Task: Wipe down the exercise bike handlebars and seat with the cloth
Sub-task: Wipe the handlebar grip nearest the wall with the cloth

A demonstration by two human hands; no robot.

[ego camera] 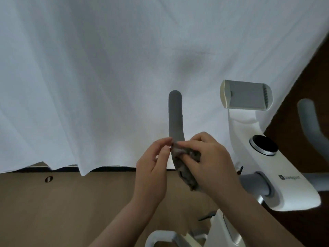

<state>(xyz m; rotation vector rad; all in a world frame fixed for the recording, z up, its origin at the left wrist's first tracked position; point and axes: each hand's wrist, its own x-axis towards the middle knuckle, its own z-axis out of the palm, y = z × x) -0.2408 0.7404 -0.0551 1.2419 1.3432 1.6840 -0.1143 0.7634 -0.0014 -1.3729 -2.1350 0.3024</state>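
The left grey handlebar [175,114] of the white exercise bike [292,186] rises in the middle of the view. A grey cloth [185,168] is wrapped around its lower curve. My left hand [153,168] pinches the cloth's upper edge on the left side of the bar. My right hand [208,159] holds the cloth against the bar from the right, fingers curled over it. The right handlebar [309,122] shows at the far right edge. The seat is out of view.
A white curtain [106,77] hangs right behind the handlebar, down to the wooden floor [62,202]. A phone holder [247,95] and a round dial [264,145] sit on the bike's stem to the right.
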